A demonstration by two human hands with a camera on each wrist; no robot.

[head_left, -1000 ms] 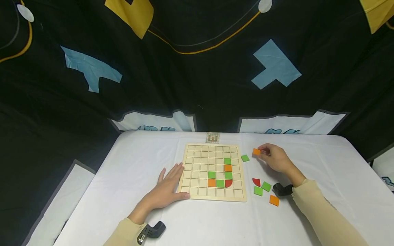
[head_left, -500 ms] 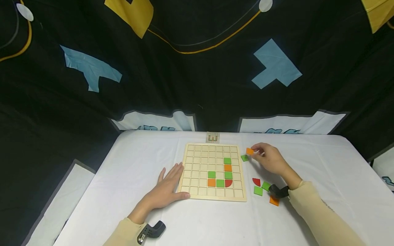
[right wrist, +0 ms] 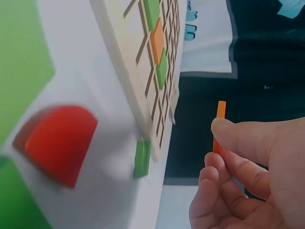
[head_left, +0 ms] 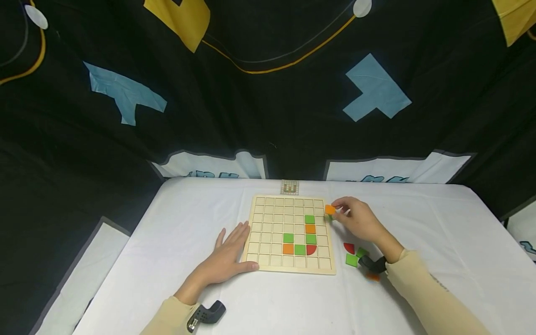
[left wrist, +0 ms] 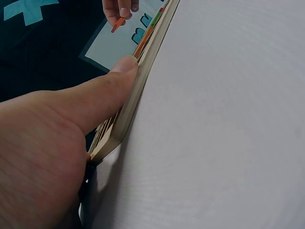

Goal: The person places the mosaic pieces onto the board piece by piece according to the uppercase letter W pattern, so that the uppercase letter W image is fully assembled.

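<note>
My right hand [head_left: 361, 219] pinches an orange square tile [head_left: 330, 210] between thumb and fingers, raised beside the board's right edge. In the right wrist view the same tile [right wrist: 221, 109] is seen edge-on. A green square tile [right wrist: 142, 159] lies on the table by that edge, partly hidden under the held tile in the head view. My left hand [head_left: 225, 261] rests against the left side of the wooden grid board [head_left: 265, 225], fingers straight and spread, thumb [left wrist: 107, 88] on its near edge. Green and orange squares and a red quarter-circle tile [head_left: 311, 250] sit in the board's cells.
Right of the board lie a red quarter-circle tile [head_left: 349, 248], green tiles [head_left: 351, 260] and an orange tile [head_left: 373, 277], partly covered by the right wrist device [head_left: 372, 264]. A small pattern card [head_left: 290, 187] lies behind the board. A dark curtain [head_left: 268, 116] hangs beyond the table.
My right hand has moved left with the orange tile, from out past the loose green tile to just over it at the board's edge. The left hand stays in place.
</note>
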